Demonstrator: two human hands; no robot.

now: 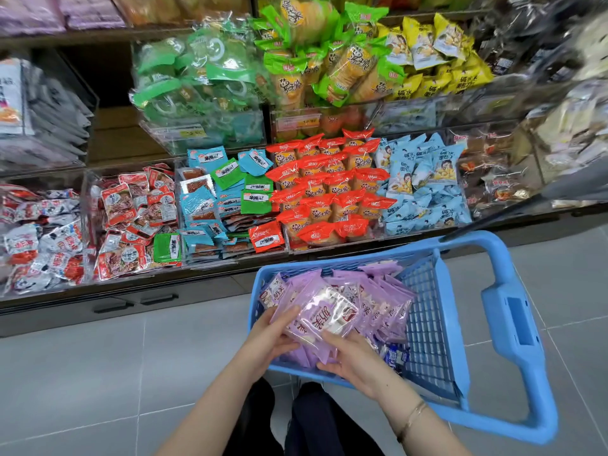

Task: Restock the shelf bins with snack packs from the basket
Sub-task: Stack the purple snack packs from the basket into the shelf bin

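Note:
A blue plastic basket [431,324] stands on the floor in front of me, holding several purple snack packs [381,301]. Both my hands hold a stack of these purple packs [324,311] over the basket's near left corner. My left hand [269,337] grips the stack's left edge, thumb on top. My right hand [348,357] grips its lower right edge, fingers curled under. The shelf bins [230,205] rise beyond the basket, full of packs in red, blue, green and yellow.
Purple packs [79,11] like those in my hands lie blurred on the top shelf at upper left. The basket's blue handle [516,327] sticks out to the right. Grey floor tiles [98,373] spread left of the basket. My dark trouser legs [316,422] are below.

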